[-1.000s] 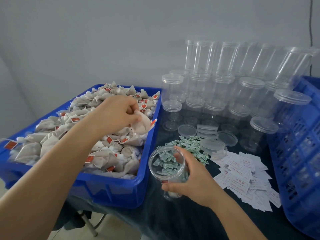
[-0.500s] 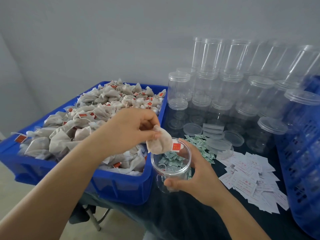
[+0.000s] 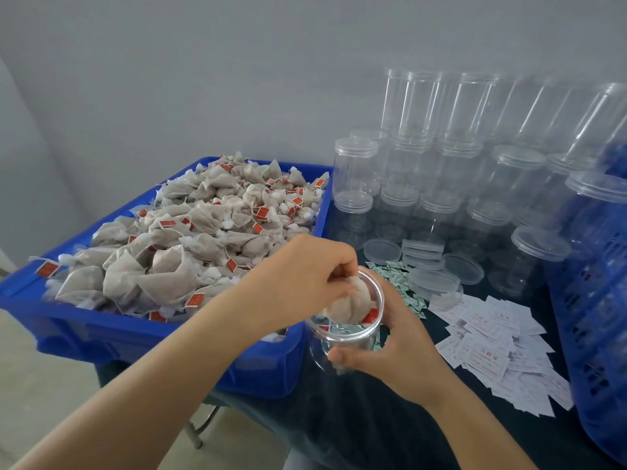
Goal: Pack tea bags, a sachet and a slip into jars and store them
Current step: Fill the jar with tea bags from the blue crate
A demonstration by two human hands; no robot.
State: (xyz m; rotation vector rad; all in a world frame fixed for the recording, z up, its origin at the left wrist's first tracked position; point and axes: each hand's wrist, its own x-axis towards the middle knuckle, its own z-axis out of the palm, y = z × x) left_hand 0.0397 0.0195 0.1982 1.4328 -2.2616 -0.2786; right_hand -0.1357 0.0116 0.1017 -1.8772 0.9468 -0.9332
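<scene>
The clear open jar [image 3: 342,337] sits low in the middle of the frame, tilted so its mouth points up and toward the camera; its long axis runs from that mouth down and slightly left toward the dark tabletop [image 3: 373,418]. The right hand [image 3: 400,354] wraps round the jar's body, thumb across the near side and fingers curled behind the far wall. The left hand [image 3: 305,279] comes in from the lower left and pinches a tea bag [image 3: 353,305] at its upper end; the bag hangs in the jar's mouth, its bulk already inside the rim and its red tag [image 3: 371,315] against the right inner wall. Whether the bag touches the bottom cannot be told.

Half a second ago the bag was held above the rim, only its lower corner over the opening; now it has dropped into the mouth and the left hand has come down with it. A second ago that hand was picking in the blue bin [image 3: 163,334] of tea bags at the left of the frame, and the jar held no bag at its mouth.

Behind the jar lie green-printed sachets [image 3: 403,283]; to the lower right, white paper slips [image 3: 502,354]. Loose lids [image 3: 381,251] and stacked lidded jars [image 3: 441,164] fill the upper right, and a blue basket [image 3: 597,300] stands on the right edge.
</scene>
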